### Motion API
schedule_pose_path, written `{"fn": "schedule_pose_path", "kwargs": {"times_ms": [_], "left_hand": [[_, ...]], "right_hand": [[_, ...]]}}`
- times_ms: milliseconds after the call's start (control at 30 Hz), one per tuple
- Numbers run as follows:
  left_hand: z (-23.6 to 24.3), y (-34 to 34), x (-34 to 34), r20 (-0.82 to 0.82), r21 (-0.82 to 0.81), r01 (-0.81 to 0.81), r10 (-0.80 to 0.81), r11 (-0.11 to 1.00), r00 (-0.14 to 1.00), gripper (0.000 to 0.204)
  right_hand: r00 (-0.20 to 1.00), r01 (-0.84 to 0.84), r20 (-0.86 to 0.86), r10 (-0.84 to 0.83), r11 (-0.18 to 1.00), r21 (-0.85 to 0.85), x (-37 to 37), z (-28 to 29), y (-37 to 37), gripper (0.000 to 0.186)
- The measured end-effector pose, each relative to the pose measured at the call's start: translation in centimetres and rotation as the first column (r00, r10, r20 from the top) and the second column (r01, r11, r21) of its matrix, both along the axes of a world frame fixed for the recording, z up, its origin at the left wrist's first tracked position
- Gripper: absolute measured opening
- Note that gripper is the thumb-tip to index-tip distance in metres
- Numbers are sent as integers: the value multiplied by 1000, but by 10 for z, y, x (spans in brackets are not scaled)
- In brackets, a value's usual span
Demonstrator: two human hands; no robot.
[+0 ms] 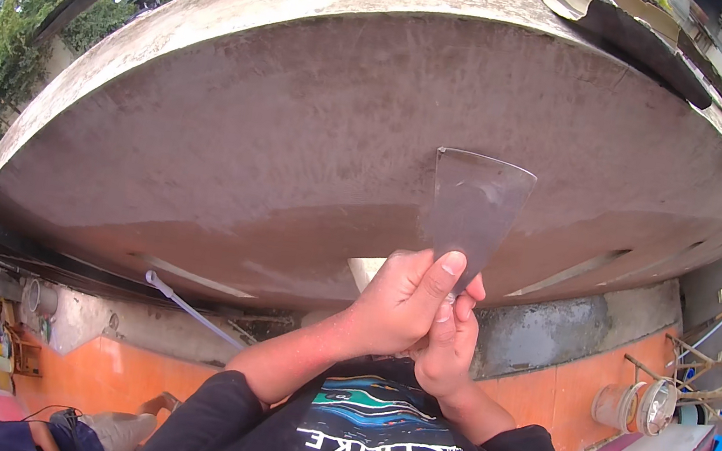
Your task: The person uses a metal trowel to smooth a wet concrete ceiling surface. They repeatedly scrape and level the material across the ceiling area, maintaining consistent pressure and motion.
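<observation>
1. Here's the scraper (482, 197), and its handle is lost from sight inside the two overlapping hands; most of the curled fingers are hard to make out.
2. Down at lower left, another person (110, 436) is cut off by the lower edge, while a pale rod (192, 310) runs out of view behind the left forearm.
3. Whether the blade touches the grey wall (282, 128) behind it, I can't tell; bare wall spreads either side, up to a pale top edge (320, 7).
4. Buckets (655, 407) stand well off to the right.
5. Left hand (396, 305) clamps the scraper, thumb pressed on the blade's narrow base; right hand (446, 357) closes around the grip just beside it.
6. The blade flares upward beyond the fingertips, broad edge farthest from them!
</observation>
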State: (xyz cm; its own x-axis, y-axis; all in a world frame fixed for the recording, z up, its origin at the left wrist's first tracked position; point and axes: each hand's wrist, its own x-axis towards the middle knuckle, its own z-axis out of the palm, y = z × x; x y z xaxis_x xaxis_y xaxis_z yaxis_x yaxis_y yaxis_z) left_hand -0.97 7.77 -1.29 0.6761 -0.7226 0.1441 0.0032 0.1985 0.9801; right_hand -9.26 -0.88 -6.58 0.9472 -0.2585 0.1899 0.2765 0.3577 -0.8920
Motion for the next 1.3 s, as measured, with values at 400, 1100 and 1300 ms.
{"fn": "schedule_pose_path", "kwargs": {"times_ms": [400,1100,1300], "left_hand": [[-16,-9,1,-39,26,-48,49,998,998,48],[-2,-15,-3,-39,18,-72,73,997,997,46],[-27,-10,-24,-273,139,-90,125,986,954,48]], "right_hand": [[995,-78,-70,74,995,-57,3,-11,-10,28],[987,-162,-22,161,986,-35,5,-11,-26,28],[973,-123,-190,131,991,50,-17,-28,-14,21]]}}
